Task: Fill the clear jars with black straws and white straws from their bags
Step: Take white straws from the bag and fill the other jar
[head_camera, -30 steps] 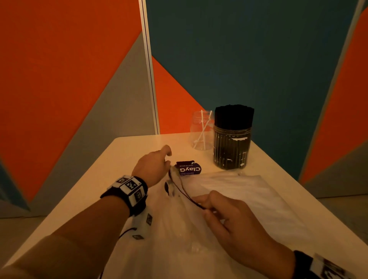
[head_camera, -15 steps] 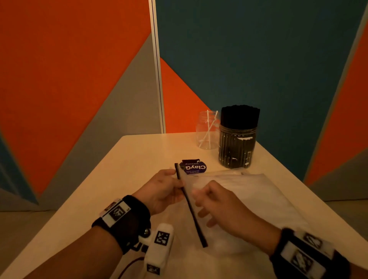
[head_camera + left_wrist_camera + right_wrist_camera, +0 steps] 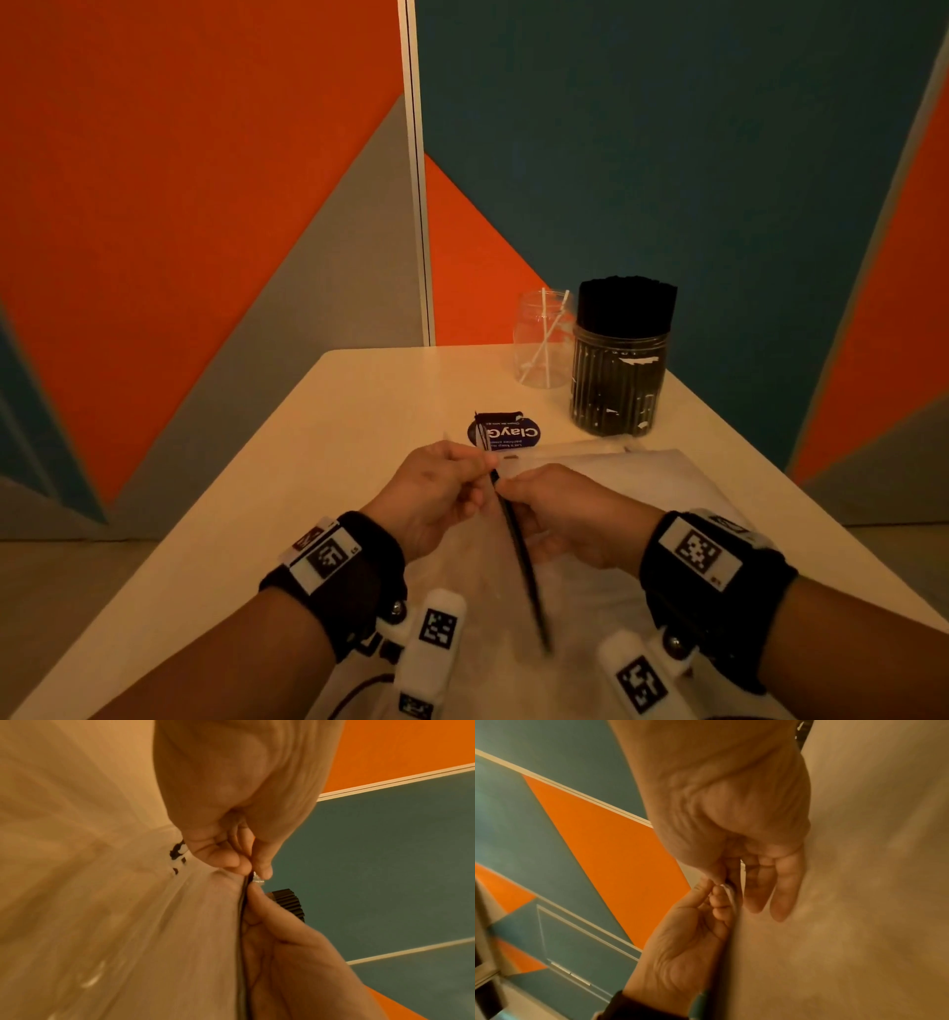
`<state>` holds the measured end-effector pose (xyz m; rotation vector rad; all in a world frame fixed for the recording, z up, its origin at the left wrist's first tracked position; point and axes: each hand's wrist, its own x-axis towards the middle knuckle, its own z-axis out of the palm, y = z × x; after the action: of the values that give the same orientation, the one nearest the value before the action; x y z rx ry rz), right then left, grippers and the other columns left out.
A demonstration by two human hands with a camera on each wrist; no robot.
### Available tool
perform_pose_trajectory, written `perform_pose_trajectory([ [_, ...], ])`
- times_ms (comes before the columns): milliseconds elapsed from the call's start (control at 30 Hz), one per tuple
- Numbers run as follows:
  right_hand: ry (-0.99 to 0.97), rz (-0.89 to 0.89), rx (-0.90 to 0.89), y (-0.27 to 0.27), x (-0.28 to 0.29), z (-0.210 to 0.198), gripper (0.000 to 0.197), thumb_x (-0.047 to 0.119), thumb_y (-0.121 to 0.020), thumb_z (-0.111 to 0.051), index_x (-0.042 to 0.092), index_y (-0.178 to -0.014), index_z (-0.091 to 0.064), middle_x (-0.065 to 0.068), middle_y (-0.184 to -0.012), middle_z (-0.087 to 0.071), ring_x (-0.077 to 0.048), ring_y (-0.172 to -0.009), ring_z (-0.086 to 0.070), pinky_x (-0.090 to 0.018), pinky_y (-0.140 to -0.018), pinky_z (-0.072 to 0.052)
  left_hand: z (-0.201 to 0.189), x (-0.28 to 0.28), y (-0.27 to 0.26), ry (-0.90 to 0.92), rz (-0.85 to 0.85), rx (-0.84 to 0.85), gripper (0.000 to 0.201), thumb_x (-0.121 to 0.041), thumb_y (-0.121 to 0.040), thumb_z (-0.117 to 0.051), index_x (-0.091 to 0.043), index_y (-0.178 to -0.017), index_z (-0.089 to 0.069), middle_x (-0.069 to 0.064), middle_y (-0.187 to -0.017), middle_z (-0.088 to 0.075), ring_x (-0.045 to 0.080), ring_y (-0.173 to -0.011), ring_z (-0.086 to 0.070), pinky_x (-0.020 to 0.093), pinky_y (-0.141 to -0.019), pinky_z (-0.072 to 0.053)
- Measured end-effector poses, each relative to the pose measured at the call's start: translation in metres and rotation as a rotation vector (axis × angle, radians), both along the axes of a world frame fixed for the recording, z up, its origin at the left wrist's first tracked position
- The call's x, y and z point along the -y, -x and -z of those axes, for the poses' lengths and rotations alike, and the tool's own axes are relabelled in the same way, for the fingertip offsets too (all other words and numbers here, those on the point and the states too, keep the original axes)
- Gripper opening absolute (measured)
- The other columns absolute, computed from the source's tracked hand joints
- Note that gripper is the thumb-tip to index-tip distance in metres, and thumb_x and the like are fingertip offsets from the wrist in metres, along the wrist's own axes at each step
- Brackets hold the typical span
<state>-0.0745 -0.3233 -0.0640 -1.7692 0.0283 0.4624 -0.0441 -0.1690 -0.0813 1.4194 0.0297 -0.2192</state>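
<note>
A translucent bag (image 3: 647,493) of pale straws lies on the table, its near end raised. Along that end runs a black closure strip (image 3: 524,565). My left hand (image 3: 480,470) and right hand (image 3: 508,485) pinch the upper part of this strip from either side, fingertips almost touching. The left wrist view shows my left hand (image 3: 246,870) nipping the strip against the bag (image 3: 128,902). In the right wrist view my right hand (image 3: 727,880) pinches it with the other fingers straight. At the back stand a clear jar (image 3: 544,336) with a few white straws and a jar (image 3: 619,380) packed with black straws.
A dark blue ClayG label (image 3: 506,431) lies on the table (image 3: 334,437) just beyond my hands. Orange, grey and teal wall panels close off the back and both sides. The table's right edge runs close past the bag.
My left hand came back from near the label to the black strip. Both hands drew together on it and raised the bag's end towards me.
</note>
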Motion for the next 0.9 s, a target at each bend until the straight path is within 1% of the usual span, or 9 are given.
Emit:
perform_pose_trajectory([
  [67, -0.026, 0.001, -0.014, -0.002, 0.001, 0.0, 0.023, 0.018, -0.101, -0.052, 0.008, -0.109, -0.071, -0.011, -0.099, -0.077, -0.023, -0.088, -0.076, -0.034, -0.064, -0.06, 0.003, 0.001, 0.003, -0.044, 0.033, -0.024, 0.02, -0.023, -0.087, -0.075, -0.013, -0.081, -0.059, 0.004, -0.059, -0.059, 0.012, -0.046, -0.052, 0.022, -0.043, -0.043],
  [167, -0.036, 0.035, 0.028, -0.003, 0.003, 0.003, 0.018, 0.008, -0.1, -0.054, 0.008, -0.101, -0.072, -0.008, -0.087, -0.078, -0.02, -0.079, -0.076, -0.033, -0.061, -0.06, 0.006, 0.005, 0.008, -0.125, 0.084, -0.036, 0.02, -0.029, -0.088, -0.073, -0.015, -0.083, -0.059, 0.004, -0.061, -0.06, 0.012, -0.048, -0.054, 0.024, -0.048, -0.047],
  [267, -0.027, 0.086, 0.049, -0.006, 0.002, 0.005, 0.011, 0.007, -0.098, -0.06, 0.005, -0.098, -0.071, -0.009, -0.082, -0.077, -0.022, -0.075, -0.076, -0.034, -0.06, -0.061, 0.006, 0.006, 0.01, -0.12, 0.076, -0.025, 0.017, -0.027, -0.091, -0.07, -0.014, -0.085, -0.059, 0.007, -0.069, -0.064, 0.016, -0.056, -0.058, 0.027, -0.051, -0.05],
  [367, -0.011, 0.123, 0.062, -0.008, 0.001, 0.007, 0.005, 0.01, -0.093, -0.069, 0.006, -0.093, -0.07, -0.006, -0.076, -0.076, -0.022, -0.074, -0.075, -0.039, -0.067, -0.063, 0.004, 0.007, 0.012, -0.122, 0.046, -0.015, 0.016, -0.023, -0.092, -0.067, -0.015, -0.082, -0.057, 0.01, -0.078, -0.065, 0.023, -0.069, -0.061, 0.028, -0.053, -0.051],
  [433, 0.0, 0.117, 0.054, -0.007, 0.0, 0.008, 0.006, 0.013, -0.092, -0.071, 0.008, -0.091, -0.069, -0.004, -0.072, -0.075, -0.019, -0.074, -0.073, -0.039, -0.07, -0.063, 0.003, 0.007, 0.013, -0.132, 0.021, 0.01, 0.019, -0.02, -0.092, -0.067, -0.015, -0.079, -0.055, 0.011, -0.076, -0.063, 0.019, -0.061, -0.06, 0.027, -0.051, -0.05],
  [533, -0.052, 0.103, 0.001, -0.007, 0.001, 0.006, 0.008, 0.016, -0.092, -0.072, 0.01, -0.09, -0.067, -0.007, -0.082, -0.077, -0.023, -0.085, -0.074, -0.039, -0.072, -0.062, 0.003, 0.006, 0.014, -0.123, -0.006, 0.043, 0.019, -0.015, -0.092, -0.067, -0.014, -0.079, -0.053, 0.008, -0.068, -0.061, 0.013, -0.05, -0.057, 0.024, -0.047, -0.048],
  [667, -0.134, 0.108, -0.04, -0.005, 0.005, 0.003, 0.01, 0.018, -0.095, -0.069, 0.011, -0.09, -0.062, -0.011, -0.091, -0.077, -0.023, -0.084, -0.075, -0.039, -0.068, -0.062, 0.003, 0.004, 0.013, -0.101, -0.001, 0.058, 0.017, -0.015, -0.094, -0.065, -0.011, -0.082, -0.054, 0.005, -0.063, -0.062, 0.013, -0.051, -0.058, 0.026, -0.048, -0.049],
  [800, -0.215, 0.152, -0.046, -0.006, 0.011, -0.002, 0.007, 0.016, -0.1, -0.059, 0.013, -0.095, -0.063, -0.011, -0.097, -0.077, -0.026, -0.091, -0.075, -0.042, -0.075, -0.063, 0.005, -0.005, 0.011, -0.128, 0.005, 0.029, 0.021, -0.015, -0.095, -0.063, -0.013, -0.077, -0.052, 0.003, -0.061, -0.06, 0.013, -0.05, -0.057, 0.028, -0.05, -0.05],
  [900, -0.294, 0.264, -0.051, -0.009, 0.016, -0.007, 0.01, 0.01, -0.102, -0.053, 0.007, -0.102, -0.063, -0.014, -0.093, -0.075, -0.024, -0.082, -0.073, -0.037, -0.063, -0.06, 0.006, -0.014, 0.01, -0.247, -0.064, 0.003, 0.019, -0.013, -0.094, -0.063, -0.012, -0.079, -0.051, 0.002, -0.057, -0.059, 0.013, -0.049, -0.056, 0.028, -0.05, -0.05],
])
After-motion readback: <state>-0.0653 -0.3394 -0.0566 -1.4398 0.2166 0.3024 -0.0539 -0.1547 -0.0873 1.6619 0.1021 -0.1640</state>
